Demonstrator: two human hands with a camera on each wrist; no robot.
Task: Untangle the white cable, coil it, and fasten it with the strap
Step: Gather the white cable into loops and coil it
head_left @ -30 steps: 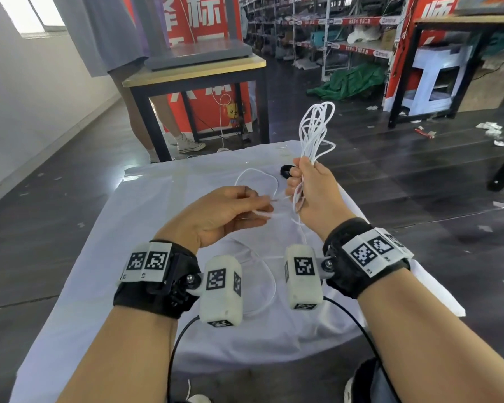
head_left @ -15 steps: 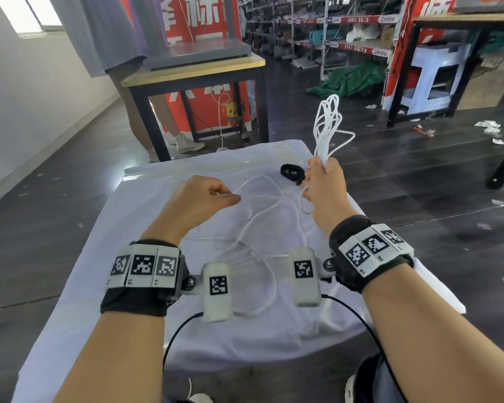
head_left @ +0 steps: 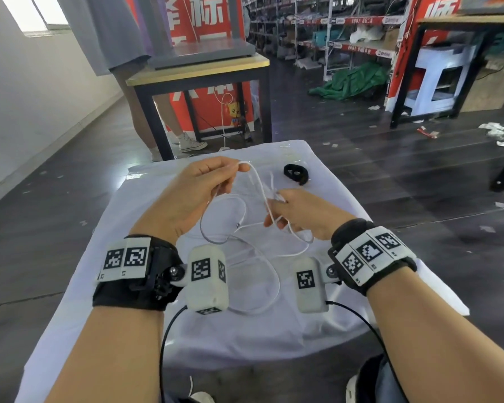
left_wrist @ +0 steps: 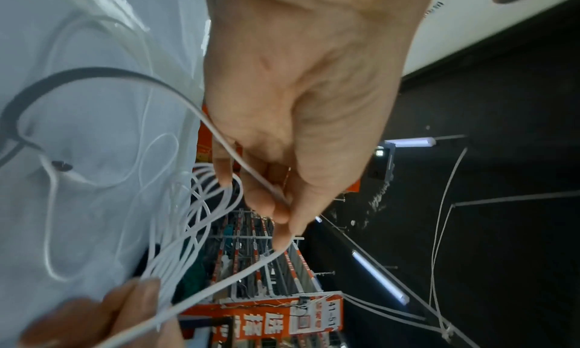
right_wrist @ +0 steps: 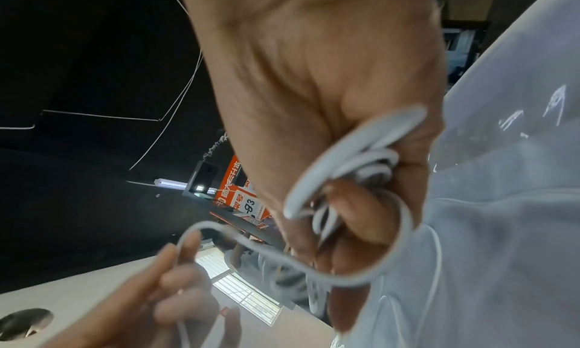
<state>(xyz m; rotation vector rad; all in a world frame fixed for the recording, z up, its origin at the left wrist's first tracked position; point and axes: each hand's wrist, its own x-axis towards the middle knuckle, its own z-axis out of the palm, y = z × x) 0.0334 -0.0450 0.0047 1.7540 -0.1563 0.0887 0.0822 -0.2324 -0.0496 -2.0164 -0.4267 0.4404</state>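
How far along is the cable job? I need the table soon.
Partly coiled: the right hand grips a bundle of loops. In hand: the left hand pinches the white cable, feeding the next loop. Left: slack on the cloth and the strap, untouched.

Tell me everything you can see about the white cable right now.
The cable is thin, white and smooth, plastic-looking. The right hand grips a bundle of gathered loops; the left hand pinches a single strand raised above the table. That strand runs between the hands. The rest lies in loose curves on the white cloth, one small dark-tipped end showing. It is only partly coiled, and no strap is on it.
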